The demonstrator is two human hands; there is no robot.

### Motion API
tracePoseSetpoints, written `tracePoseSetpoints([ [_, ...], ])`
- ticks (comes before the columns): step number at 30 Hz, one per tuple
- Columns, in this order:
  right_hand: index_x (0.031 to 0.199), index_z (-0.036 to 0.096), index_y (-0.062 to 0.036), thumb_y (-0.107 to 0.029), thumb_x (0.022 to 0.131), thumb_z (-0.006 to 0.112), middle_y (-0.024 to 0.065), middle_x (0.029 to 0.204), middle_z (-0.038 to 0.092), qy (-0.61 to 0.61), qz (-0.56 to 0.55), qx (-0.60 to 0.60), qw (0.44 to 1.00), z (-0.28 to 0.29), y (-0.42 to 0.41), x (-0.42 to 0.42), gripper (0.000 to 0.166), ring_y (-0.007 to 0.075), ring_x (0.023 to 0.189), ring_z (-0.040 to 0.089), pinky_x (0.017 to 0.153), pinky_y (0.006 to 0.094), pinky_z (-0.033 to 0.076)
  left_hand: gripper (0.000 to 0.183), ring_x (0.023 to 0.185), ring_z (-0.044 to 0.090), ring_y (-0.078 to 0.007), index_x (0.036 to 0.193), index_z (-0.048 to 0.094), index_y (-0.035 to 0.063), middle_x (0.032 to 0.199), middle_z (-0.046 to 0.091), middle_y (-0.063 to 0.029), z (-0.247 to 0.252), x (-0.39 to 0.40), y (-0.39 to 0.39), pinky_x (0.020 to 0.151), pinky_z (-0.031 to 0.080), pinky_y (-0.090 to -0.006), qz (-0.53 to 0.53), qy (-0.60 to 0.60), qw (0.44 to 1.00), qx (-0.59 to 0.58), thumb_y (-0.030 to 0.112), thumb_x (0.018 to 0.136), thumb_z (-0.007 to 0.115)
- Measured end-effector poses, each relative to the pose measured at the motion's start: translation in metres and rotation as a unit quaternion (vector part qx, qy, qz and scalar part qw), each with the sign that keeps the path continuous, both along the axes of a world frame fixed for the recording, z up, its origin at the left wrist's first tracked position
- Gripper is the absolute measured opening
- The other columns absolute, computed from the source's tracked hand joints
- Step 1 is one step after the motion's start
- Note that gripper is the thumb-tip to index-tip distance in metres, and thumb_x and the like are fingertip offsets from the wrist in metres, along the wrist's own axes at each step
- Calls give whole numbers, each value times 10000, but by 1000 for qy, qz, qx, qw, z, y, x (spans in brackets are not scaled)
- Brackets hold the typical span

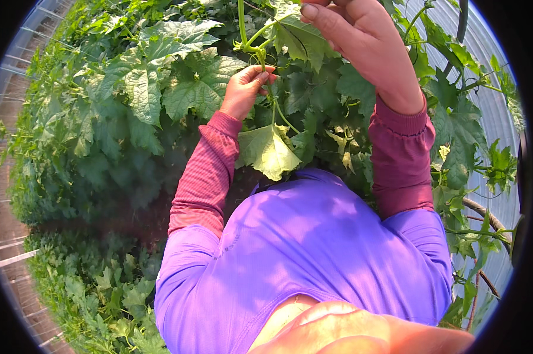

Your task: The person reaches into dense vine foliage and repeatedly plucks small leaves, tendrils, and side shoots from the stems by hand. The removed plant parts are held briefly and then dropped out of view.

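Note:
My left hand (245,88) pinches a green vine stem (260,56) between thumb and fingers, just below a node where leaf stalks and thin tendrils branch off. Below that grip hangs a pale, yellowing leaf (273,150) on its stalk, close to my shirt. My right hand (359,37) is raised higher, at the top edge of the picture. Its fingers are bent, partly cut off by the frame, so whatever they may hold is hidden. A broad green leaf (299,37) lies behind and left of the right fingertips.
Dense vine foliage (147,88) fills the left and front. Another leafy row (94,287) grows at lower left, with dark soil (129,221) between. To the right rise translucent plastic sheeting (492,141) and a dark pole (462,20). Dried leaves (344,148) hang ahead.

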State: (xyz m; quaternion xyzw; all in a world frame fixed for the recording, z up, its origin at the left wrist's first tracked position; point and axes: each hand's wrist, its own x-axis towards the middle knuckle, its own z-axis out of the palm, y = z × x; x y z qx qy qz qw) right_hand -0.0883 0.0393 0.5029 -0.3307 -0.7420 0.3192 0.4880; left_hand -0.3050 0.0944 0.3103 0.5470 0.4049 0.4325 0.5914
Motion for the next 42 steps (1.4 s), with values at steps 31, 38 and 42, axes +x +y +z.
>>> tracePoseSetpoints([
  [31,849,596,-23,-141,839,573,-18,686,562,42,75,-296,951,-141,57,-54,121,59,584,468,543,224,397,241,905,622,-167,1107,592,29,930,648,-50,2,-29,-22,731,440,-256,-116,-118,985,-38,207,963,516],
  [38,848,568,-55,-166,879,539,3,708,564,205,85,-341,914,-160,60,-58,119,74,566,481,537,242,413,207,921,627,-189,1079,588,31,927,643,-53,2,-33,-16,746,445,-261,-145,-87,985,-38,185,960,517],
  [42,837,561,-72,-195,891,541,1,679,538,324,95,-385,859,-170,74,-50,136,96,550,495,535,252,437,186,933,628,-182,1064,590,31,919,641,-55,-1,-36,-17,754,448,-260,-161,-107,980,-49,165,961,515],
])
